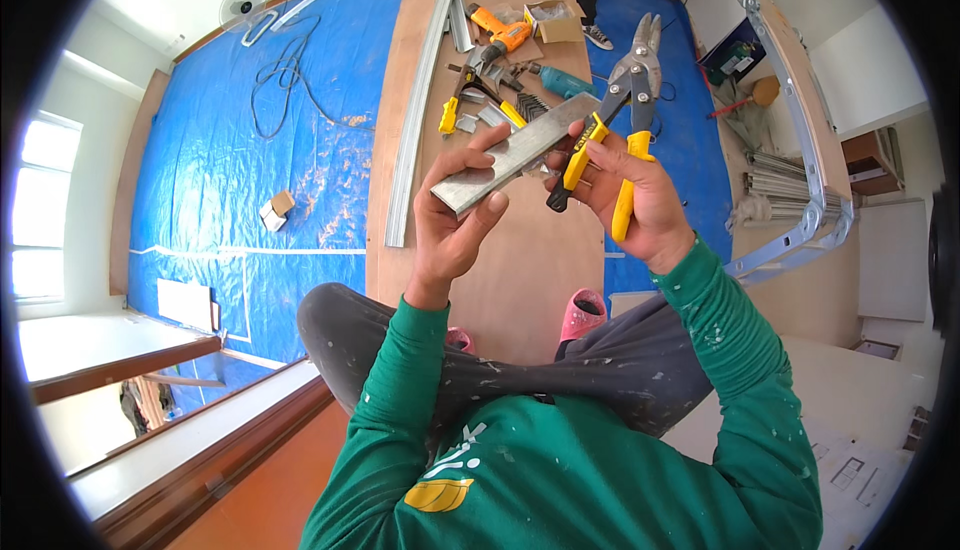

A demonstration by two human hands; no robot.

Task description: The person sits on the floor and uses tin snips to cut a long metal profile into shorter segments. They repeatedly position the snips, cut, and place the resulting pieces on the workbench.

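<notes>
My left hand [445, 230] is closed round the near end of a short silver piece of metal channel [516, 156], which slants up to the right. In my right hand [648, 195] is a pair of tin snips [628, 90] with yellow and black handles. The handles are spread apart, and the grey blades point up and away from me. The far end of the metal piece lies close to the snips' handle and my right fingertips; whether they touch I cannot tell. Below both hands is a wooden plank surface [500, 300].
On the planks lie an orange drill [503, 32], a teal power tool [565, 82], a yellow-handled tool [450, 113], an open cardboard box [555, 20] and long metal channels [420, 120]. Blue sheeting [240, 170] covers the floor. An aluminium ladder [815, 175] is at right. Another person's shoe [598, 37] shows at the far end.
</notes>
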